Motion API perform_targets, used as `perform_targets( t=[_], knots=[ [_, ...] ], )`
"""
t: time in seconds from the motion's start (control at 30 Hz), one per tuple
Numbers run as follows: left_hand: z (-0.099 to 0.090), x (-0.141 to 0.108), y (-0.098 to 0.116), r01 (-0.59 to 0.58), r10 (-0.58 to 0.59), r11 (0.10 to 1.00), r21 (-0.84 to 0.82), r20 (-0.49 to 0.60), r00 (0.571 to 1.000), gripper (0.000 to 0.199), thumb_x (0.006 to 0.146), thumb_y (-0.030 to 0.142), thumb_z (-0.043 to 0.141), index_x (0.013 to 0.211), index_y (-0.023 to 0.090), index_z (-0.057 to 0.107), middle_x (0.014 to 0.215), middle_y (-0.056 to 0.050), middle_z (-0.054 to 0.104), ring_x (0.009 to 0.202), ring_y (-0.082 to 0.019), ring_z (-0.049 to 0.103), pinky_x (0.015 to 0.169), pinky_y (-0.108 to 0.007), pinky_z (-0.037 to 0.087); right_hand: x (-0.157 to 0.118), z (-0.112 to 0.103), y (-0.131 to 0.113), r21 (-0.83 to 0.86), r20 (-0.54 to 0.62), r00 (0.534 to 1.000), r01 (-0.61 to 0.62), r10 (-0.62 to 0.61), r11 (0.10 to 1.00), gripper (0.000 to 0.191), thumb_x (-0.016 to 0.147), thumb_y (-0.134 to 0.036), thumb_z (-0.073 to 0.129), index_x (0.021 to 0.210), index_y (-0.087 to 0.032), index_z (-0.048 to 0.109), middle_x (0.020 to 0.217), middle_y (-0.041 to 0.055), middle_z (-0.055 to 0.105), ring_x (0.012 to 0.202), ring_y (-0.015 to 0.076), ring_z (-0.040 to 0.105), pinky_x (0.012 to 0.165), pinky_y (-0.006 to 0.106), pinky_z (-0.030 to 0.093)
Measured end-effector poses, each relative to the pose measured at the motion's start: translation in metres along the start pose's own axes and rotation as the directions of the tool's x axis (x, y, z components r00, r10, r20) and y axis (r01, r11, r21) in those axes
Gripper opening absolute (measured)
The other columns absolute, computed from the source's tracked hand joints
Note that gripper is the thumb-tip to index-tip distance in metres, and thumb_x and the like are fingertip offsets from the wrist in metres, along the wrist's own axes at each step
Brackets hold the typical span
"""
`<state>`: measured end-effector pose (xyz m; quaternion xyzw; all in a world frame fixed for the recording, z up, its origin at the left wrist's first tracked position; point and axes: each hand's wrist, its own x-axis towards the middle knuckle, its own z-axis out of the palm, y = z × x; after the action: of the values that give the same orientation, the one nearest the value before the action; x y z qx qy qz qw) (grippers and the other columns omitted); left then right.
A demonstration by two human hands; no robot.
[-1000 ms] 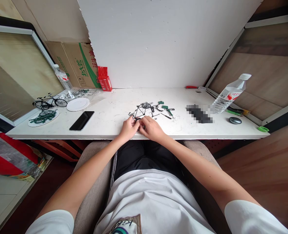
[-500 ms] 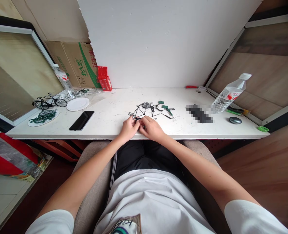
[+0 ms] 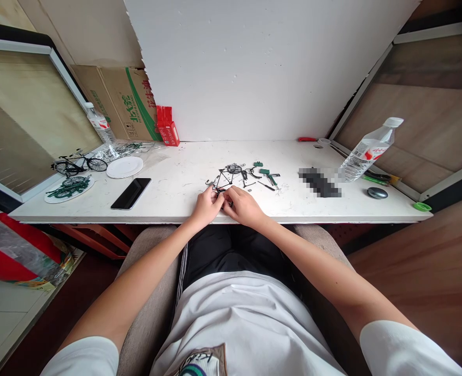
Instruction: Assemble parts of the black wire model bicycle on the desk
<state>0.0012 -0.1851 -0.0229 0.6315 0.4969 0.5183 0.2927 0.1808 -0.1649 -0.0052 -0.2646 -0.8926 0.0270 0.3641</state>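
Close to the table's front edge, my left hand (image 3: 208,206) and my right hand (image 3: 241,203) meet, fingers pinched around a small black model bicycle part (image 3: 220,191). Most of that part is hidden by the fingers, so its exact shape cannot be made out. Just beyond the hands lies a thin black bicycle frame (image 3: 225,177) with a small wheel (image 3: 234,168) at its far end. To its right are loose black pieces (image 3: 250,174) and green pieces (image 3: 264,171), with a slim black tool-like stick (image 3: 268,186).
On the left stand a finished black model bicycle (image 3: 80,163), a plate of green parts (image 3: 50,197), a white plate (image 3: 125,167) and a phone (image 3: 131,194). To the right are a water bottle (image 3: 371,150), a blurred dark patch (image 3: 320,183) and a grey mouse-like object (image 3: 377,193).
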Motion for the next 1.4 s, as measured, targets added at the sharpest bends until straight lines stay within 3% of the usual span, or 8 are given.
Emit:
perform_targets(
  t=[0.37,0.83,1.4],
  knots=[
    [0.0011,0.0001,0.0002,-0.014,0.014,1.0,-0.004,-0.011,1.0,0.023,0.094,0.034,0.067,0.109,0.018,0.062,0.085,-0.008,0.077,0.079,-0.023,0.076,0.078,-0.034,0.06,-0.001,0.002,0.0021,-0.022,0.004,1.0,-0.015,0.015,1.0,0.013,0.101,-0.022,0.051,0.09,-0.024,0.045,0.084,0.0042,0.057,0.073,0.0208,0.05,0.067,0.034,0.039],
    [0.0016,-0.0024,0.0059,-0.015,0.015,1.0,0.019,-0.026,1.0,0.019,0.092,0.035,0.069,0.093,0.022,0.055,0.08,-0.006,0.075,0.076,-0.022,0.074,0.071,-0.031,0.057,-0.0012,0.0028,0.0018,-0.02,0.007,1.0,-0.014,0.014,1.0,0.014,0.102,-0.024,0.05,0.09,-0.024,0.044,0.08,0.0033,0.057,0.072,0.0208,0.05,0.067,0.033,0.038],
    [0.002,-0.0035,0.0066,-0.027,0.028,0.998,0.052,-0.026,0.999,0.018,0.094,0.034,0.066,0.09,0.023,0.052,0.08,-0.006,0.075,0.076,-0.024,0.076,0.067,-0.031,0.056,-0.001,0.0021,0.001,-0.033,0.022,0.999,-0.028,0.029,0.999,0.013,0.102,-0.026,0.049,0.091,-0.024,0.044,0.08,0.0045,0.059,0.072,0.0215,0.05,0.067,0.033,0.038]
  ],
)
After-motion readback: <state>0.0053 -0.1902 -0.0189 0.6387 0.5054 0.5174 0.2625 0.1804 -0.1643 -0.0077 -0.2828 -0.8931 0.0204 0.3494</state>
